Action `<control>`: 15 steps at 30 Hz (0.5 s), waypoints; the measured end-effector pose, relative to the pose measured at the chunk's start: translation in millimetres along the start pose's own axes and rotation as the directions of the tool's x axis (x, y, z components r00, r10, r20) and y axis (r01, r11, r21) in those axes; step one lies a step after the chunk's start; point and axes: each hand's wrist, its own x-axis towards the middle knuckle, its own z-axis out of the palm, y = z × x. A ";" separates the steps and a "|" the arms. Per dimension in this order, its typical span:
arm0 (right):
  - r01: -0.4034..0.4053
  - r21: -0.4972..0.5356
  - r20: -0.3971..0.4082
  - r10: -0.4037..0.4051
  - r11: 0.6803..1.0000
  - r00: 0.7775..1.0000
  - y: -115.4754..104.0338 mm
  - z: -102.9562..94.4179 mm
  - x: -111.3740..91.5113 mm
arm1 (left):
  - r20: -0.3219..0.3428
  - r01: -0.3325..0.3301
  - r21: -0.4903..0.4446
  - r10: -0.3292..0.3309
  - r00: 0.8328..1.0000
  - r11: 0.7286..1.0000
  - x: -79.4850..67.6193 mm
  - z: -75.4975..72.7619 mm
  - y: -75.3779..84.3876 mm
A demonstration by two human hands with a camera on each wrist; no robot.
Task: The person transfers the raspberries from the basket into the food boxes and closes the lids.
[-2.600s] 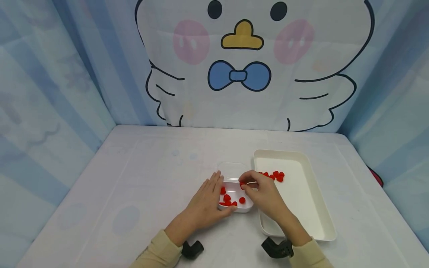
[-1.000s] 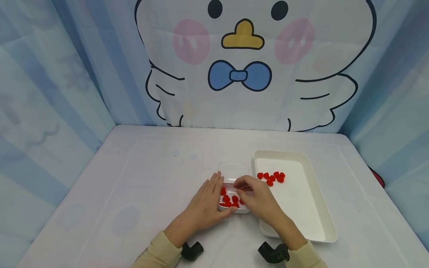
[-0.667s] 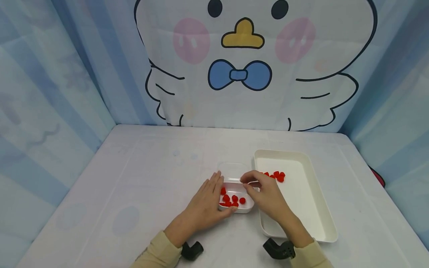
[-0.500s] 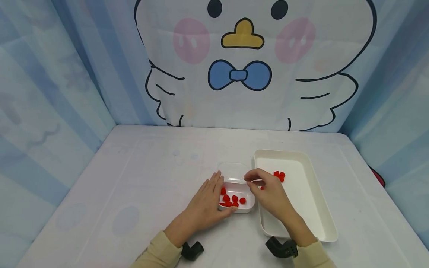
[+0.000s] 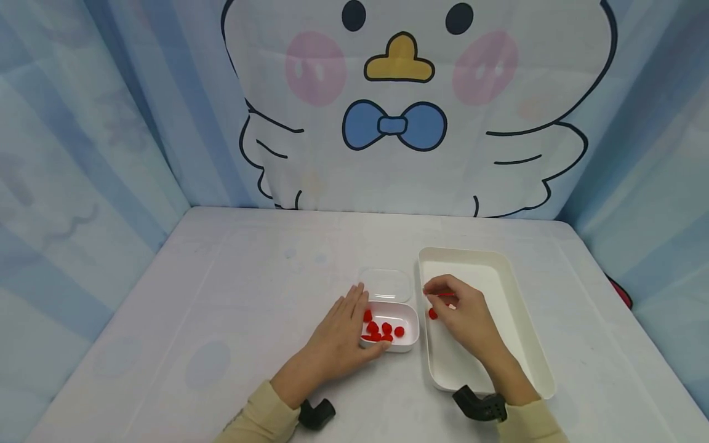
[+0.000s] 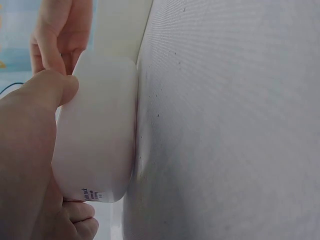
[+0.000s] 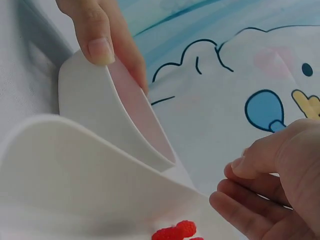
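Note:
A small white plastic box (image 5: 408,346) holds several red raspberries (image 5: 386,328). My left hand (image 5: 338,341) holds this box steady at its left side, fingers along the side and thumb on the near rim. A white tray (image 5: 498,320) stands to the right of the box. Over the tray's left part hovers my right hand (image 5: 462,314), thumb and fingers loosely bent and slightly apart, with nothing between them in the right wrist view. More raspberries (image 7: 175,231) lie in the tray below; in the head view the right hand hides most of them.
A clear plastic lid (image 5: 386,284) lies just behind the box. The tray's raised rim (image 5: 424,261) stands close to the box. Beyond the white table (image 5: 249,258) hangs a cloth backdrop (image 5: 327,178) with a cartoon figure.
My right hand has let go of a raspberry in the box and moved right, over the tray. The box holds one more raspberry. My left hand has stayed in place.

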 end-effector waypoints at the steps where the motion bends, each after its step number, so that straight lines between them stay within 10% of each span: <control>1: -0.008 -0.006 0.001 0.008 1.000 1.000 1.5 -1.1 -0.2 | -0.001 0.001 -0.001 -0.001 1.000 1.000 0.0 0.0 0.1; 15: -0.116 -0.038 0.023 0.117 0.993 0.993 15.5 -1.9 -2.9 | -0.004 0.013 0.005 -0.013 1.000 1.000 1.1 1.1 0.6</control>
